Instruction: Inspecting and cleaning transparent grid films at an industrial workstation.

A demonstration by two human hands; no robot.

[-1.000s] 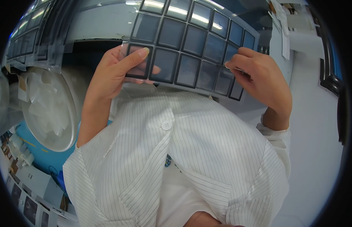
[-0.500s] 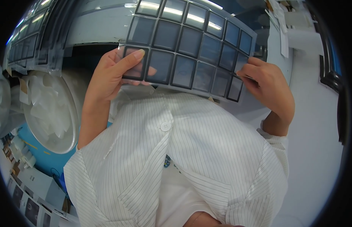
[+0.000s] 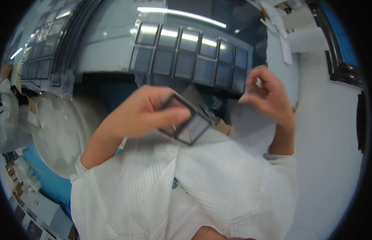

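My left hand is closed on a strip of clear, black-framed panels in front of my chest. The thumb lies over one panel, and another frame sticks out past it, tilted and slightly blurred. To the right and higher up, my right hand is raised with thumb and fingers apart and curled, and I see nothing clear in it. Beyond both hands a sheet of similar black-framed panels, in two rows, lies at the work surface's near edge. Part of the held strip is hidden by my left hand.
A round bin lined with white plastic stands at the left. Behind it are stacked sheets of framed panels. Another person's sleeve shows at the left rim. A pale work surface runs along the back.
Both hands held the three-row sheet between them; now two rows lie on the work surface. My left hand has come inward and lower with a separate strip, and my right hand has let go.
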